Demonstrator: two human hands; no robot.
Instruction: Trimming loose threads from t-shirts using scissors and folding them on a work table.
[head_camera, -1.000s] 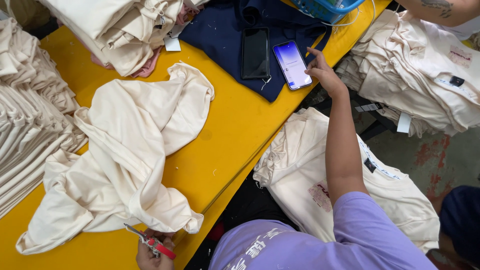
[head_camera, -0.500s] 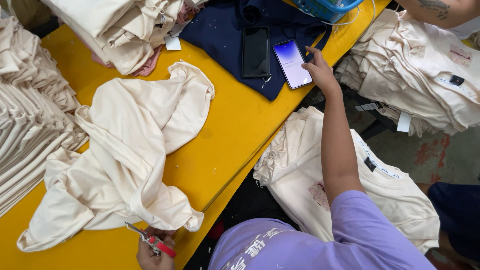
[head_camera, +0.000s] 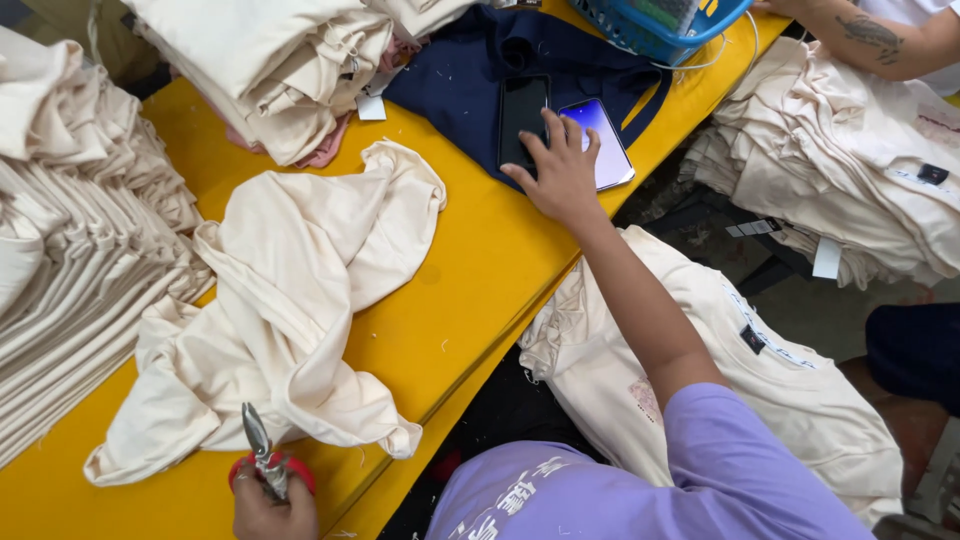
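My right hand (head_camera: 560, 168) reaches across the yellow table (head_camera: 470, 290) with its fingers spread. It rests on a dark phone (head_camera: 522, 112) and a lit phone (head_camera: 603, 128). Both phones lie on a navy garment (head_camera: 455, 75). My left hand (head_camera: 272, 512) is at the bottom edge and grips red-handled thread snips (head_camera: 262, 452) with the blades pointing up. The snips touch the lower edge of a crumpled cream garment (head_camera: 290, 300) spread on the table.
Stacks of folded cream garments stand at the left (head_camera: 70, 250) and at the top (head_camera: 270, 60). A blue basket (head_camera: 665, 25) sits at the far edge. More cream garments lie below the table (head_camera: 720, 370) and at the right (head_camera: 860, 170). Another person's arm (head_camera: 880, 38) is at the top right.
My right hand has slid left from the lit phone's right edge and now lies spread over both phones. My left hand with the snips has risen slightly.
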